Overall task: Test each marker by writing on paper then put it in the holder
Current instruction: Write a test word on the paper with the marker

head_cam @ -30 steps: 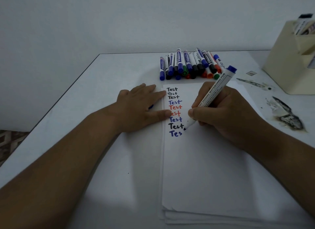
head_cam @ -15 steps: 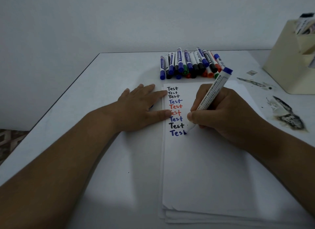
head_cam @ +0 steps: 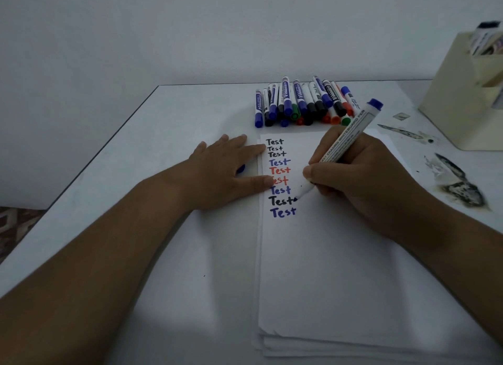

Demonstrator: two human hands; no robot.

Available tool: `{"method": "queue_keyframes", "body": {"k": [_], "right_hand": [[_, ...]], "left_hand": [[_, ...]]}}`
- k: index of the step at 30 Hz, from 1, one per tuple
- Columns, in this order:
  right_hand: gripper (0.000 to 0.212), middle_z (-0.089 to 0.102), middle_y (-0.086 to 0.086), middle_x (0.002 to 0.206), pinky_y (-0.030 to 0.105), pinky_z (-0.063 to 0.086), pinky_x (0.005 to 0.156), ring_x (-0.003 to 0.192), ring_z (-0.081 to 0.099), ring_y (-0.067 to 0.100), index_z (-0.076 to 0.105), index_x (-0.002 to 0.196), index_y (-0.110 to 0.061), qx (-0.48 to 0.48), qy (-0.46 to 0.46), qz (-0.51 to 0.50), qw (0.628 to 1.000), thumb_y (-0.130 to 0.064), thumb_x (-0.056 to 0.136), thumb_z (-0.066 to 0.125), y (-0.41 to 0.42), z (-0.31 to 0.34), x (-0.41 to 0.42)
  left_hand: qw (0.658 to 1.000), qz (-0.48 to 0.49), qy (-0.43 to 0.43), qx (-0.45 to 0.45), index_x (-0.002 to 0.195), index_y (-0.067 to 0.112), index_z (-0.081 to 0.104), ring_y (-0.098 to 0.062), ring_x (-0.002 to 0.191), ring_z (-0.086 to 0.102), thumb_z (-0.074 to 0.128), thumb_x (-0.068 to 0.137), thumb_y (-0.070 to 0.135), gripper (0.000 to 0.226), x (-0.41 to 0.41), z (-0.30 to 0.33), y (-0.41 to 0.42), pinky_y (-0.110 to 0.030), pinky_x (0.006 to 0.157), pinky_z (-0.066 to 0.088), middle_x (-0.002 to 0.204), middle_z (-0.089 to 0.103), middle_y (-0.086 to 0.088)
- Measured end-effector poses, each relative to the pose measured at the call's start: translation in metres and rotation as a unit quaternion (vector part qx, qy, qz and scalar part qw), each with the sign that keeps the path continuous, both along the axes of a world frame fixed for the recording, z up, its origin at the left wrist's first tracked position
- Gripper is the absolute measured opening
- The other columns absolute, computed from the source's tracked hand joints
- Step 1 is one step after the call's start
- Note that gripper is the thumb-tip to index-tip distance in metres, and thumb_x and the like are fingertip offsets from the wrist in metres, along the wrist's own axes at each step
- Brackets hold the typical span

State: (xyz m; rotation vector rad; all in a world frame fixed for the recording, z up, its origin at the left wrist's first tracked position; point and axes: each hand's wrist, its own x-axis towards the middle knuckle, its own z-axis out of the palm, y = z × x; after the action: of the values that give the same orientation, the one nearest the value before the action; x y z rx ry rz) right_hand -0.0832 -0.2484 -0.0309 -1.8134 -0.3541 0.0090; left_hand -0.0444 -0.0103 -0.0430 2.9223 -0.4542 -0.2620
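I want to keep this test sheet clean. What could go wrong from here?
1. The marker in the right hand is uncapped, its tip just above the black "Test", so it could streak it.
2. The left hand rests its fingertips on the red words and may smear them.
3. The blue cap under that hand could roll away.

My marker (head_cam: pixel 345 144) is white with a blue end cap. Beside it, the white paper (head_cam: pixel 340 269) carries black, blue and red "Test" lines. Beyond the paper, the marker pile (head_cam: pixel 304 106) shows blue, black, green and orange caps.
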Motion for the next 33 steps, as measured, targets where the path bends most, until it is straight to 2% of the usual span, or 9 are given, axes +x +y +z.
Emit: {"method": "queue_keyframes", "body": {"k": [7, 12, 14, 16, 20, 22, 25, 28, 33], "right_hand": [[0.012, 0.062, 0.008, 0.066, 0.032, 0.047, 0.054, 0.059, 0.055, 0.02, 0.063, 0.083, -0.01, 0.182, 0.084, -0.04, 0.979, 0.0, 0.088, 0.067, -0.003, -0.001, 0.007], [0.008, 0.062, 0.01, 0.068, 0.033, 0.049, 0.057, 0.058, 0.056, 0.019, 0.064, 0.086, -0.01, 0.194, 0.097, -0.052, 0.975, -0.003, 0.088, 0.067, -0.005, -0.001, 0.01], [0.007, 0.062, 0.009, 0.066, 0.034, 0.049, 0.058, 0.058, 0.056, 0.02, 0.064, 0.086, -0.009, 0.191, 0.1, -0.058, 0.975, -0.003, 0.088, 0.068, -0.005, -0.001, 0.01], [0.007, 0.063, 0.008, 0.066, 0.035, 0.049, 0.059, 0.058, 0.057, 0.02, 0.064, 0.088, -0.01, 0.193, 0.104, -0.067, 0.973, -0.004, 0.087, 0.068, -0.005, -0.001, 0.011], [0.022, 0.067, 0.013, 0.073, 0.031, 0.053, 0.058, 0.06, 0.061, 0.02, 0.063, 0.092, -0.012, 0.223, 0.112, -0.061, 0.967, -0.012, 0.073, 0.075, -0.005, 0.001, 0.012], [0.025, 0.071, 0.016, 0.08, 0.028, 0.058, 0.059, 0.064, 0.067, 0.021, 0.062, 0.09, -0.01, 0.244, 0.115, -0.054, 0.961, -0.012, 0.068, 0.073, -0.006, 0.001, 0.012], [0.02, 0.074, 0.02, 0.093, 0.031, 0.062, 0.069, 0.078, 0.074, 0.028, 0.062, 0.093, -0.005, 0.298, 0.107, -0.012, 0.948, -0.005, 0.073, 0.066, -0.008, 0.002, 0.011], [0.026, 0.073, 0.023, 0.099, 0.035, 0.062, 0.076, 0.09, 0.075, 0.033, 0.062, 0.101, 0.0, 0.32, 0.1, 0.013, 0.942, -0.004, 0.075, 0.061, -0.009, 0.004, 0.008], [0.043, 0.074, 0.023, 0.097, 0.034, 0.062, 0.074, 0.09, 0.075, 0.036, 0.065, 0.1, -0.003, 0.281, 0.072, 0.006, 0.957, -0.02, 0.062, 0.075, -0.005, 0.006, 0.005]], "left_hand": [[0.996, 0.032, -0.01, -0.078, 0.153, 0.05, 0.021, -0.006, 0.144, 0.029, 0.054, 0.072, 0.079, 0.092, -0.005, 0.012, 0.002, -0.036, 0.118, 0.03, 0.163, 0.009, 0.022], [0.994, 0.019, 0.003, -0.103, 0.153, 0.05, 0.02, -0.006, 0.145, 0.024, 0.066, 0.088, 0.053, 0.079, -0.005, 0.013, 0.007, -0.033, 0.116, 0.034, 0.161, 0.004, 0.026], [0.994, 0.015, 0.009, -0.108, 0.154, 0.047, 0.021, -0.001, 0.136, 0.029, 0.066, 0.092, 0.045, 0.077, -0.004, 0.013, 0.009, -0.023, 0.11, 0.032, 0.157, 0.016, 0.024], [0.993, 0.023, -0.002, -0.114, 0.15, 0.041, 0.032, 0.002, 0.122, 0.035, 0.069, 0.092, 0.037, 0.069, -0.004, 0.015, 0.012, -0.017, 0.101, 0.031, 0.139, 0.035, 0.02], [0.992, 0.012, -0.077, -0.102, 0.113, 0.032, 0.064, -0.002, 0.102, 0.051, 0.071, 0.091, 0.03, 0.024, -0.001, 0.017, 0.019, -0.02, 0.094, 0.044, 0.109, 0.058, 0.013], [0.988, 0.021, -0.095, -0.122, 0.106, 0.029, 0.068, 0.0, 0.095, 0.054, 0.072, 0.091, 0.027, 0.015, -0.001, 0.017, 0.019, -0.008, 0.084, 0.041, 0.103, 0.062, 0.012], [0.973, 0.033, -0.127, -0.189, 0.102, 0.031, 0.071, 0.009, 0.096, 0.051, 0.071, 0.091, 0.022, 0.015, 0.0, 0.018, 0.015, 0.0, 0.076, 0.035, 0.098, 0.064, 0.017], [0.96, 0.031, -0.139, -0.241, 0.103, 0.03, 0.073, 0.012, 0.093, 0.052, 0.071, 0.091, 0.019, 0.016, -0.001, 0.019, 0.01, -0.001, 0.074, 0.037, 0.094, 0.064, 0.023], [0.948, 0.002, -0.143, -0.283, 0.105, 0.032, 0.075, 0.005, 0.092, 0.057, 0.071, 0.091, 0.019, 0.02, -0.007, 0.022, 0.001, -0.006, 0.075, 0.04, 0.095, 0.069, 0.021]]}}
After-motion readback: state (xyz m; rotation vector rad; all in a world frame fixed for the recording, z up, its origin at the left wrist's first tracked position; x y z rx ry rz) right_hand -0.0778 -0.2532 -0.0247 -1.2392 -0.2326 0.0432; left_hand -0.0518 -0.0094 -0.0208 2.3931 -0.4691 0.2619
